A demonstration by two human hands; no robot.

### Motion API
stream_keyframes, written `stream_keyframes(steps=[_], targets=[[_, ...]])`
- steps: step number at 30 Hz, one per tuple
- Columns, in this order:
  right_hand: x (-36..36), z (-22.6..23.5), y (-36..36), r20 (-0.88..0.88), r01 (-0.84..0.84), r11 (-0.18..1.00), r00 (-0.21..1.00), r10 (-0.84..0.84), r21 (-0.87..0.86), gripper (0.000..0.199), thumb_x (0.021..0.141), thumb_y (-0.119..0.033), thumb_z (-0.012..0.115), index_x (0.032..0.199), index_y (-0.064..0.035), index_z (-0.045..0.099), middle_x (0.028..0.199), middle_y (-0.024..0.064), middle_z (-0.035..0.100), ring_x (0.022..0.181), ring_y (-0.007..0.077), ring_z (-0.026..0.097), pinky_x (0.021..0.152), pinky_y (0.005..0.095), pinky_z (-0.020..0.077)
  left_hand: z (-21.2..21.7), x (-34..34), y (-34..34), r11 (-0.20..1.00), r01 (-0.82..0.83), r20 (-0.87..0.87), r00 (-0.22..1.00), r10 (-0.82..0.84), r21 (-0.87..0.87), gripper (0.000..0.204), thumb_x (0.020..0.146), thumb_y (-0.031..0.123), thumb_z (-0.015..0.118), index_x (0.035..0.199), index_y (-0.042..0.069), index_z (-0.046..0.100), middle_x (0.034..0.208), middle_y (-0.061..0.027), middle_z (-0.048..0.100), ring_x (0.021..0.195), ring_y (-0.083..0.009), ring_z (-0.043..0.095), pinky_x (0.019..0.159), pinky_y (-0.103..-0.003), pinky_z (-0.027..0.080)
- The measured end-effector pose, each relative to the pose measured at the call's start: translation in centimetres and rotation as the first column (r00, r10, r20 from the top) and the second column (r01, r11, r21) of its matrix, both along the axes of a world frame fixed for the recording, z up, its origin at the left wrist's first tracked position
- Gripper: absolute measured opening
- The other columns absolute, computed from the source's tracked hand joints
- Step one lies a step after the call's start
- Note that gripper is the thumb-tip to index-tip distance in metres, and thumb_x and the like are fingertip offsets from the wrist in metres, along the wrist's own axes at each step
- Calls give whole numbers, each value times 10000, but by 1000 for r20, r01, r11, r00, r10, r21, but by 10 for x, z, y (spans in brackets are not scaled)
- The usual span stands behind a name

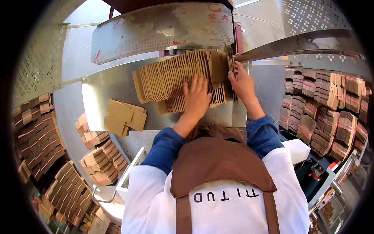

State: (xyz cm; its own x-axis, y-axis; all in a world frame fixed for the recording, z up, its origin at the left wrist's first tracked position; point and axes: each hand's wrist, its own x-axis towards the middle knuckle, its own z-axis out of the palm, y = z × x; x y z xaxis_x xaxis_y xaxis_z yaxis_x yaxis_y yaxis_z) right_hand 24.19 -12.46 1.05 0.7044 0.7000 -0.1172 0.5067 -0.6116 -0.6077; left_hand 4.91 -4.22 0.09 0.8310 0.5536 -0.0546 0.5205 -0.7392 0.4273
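A long row of brown folded cardboard pieces [171,76] stands on edge, tilted and overlapping, on the metal table [156,123] before me. My left hand [197,97] lies flat on the near side of this row, fingers spread. At the row's right end my right hand [243,82] has its thumb and fingers closed around the edge of several upright cardboard pieces [230,64]. A wider flat cardboard face [218,67] shows just left of them. Part of the row's lower layer is hidden beneath my left hand.
Loose flat cardboard pieces [124,116] lie on the table's left. A metal machine cover [163,33] spans the far side, and a curved metal rail [296,45] runs off right. Strapped cardboard bundles [323,109] are stacked at right, with more bundles [103,160] at left.
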Motion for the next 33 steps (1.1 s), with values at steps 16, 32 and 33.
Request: stream_keyframes(steps=[16, 32, 33], targets=[[11, 15, 14, -8, -2, 974, 1000, 1, -226, 855, 794, -538, 670, 1411, -31, 364, 1208, 210, 610, 1098, 370, 595, 889, 432, 478, -4, 37, -40, 898, 125, 401, 914, 62, -423, 571, 894, 90, 569, 1409, -30, 352, 1470, -238, 324, 1346, -392, 345, 1088, -436, 335], [43, 11, -7, -128, 34, 996, 991, -44, -86, 625, 885, -460, 587, 1339, -56, 445, 1087, 236, 651, 1002, 413, 614, 859, 461, 476, -33, 26, 0, 685, -297, 212, 805, 555, -666, 399, 957, 148, 494, 1324, -6, 468, 1206, -206, 619, 1100, -329, 613, 930, -389, 475], [44, 12, -8, -136, 30, 996, 990, -42, -89, 623, 885, -464, 586, 1335, -56, 449, 1081, 235, 653, 996, 415, 616, 860, 463, 475, -35, 25, 2, 697, -295, 220, 807, 548, -654, 395, 955, 148, 503, 1319, -1, 478, 1189, -201, 631, 1091, -313, 622, 925, -381, 479]])
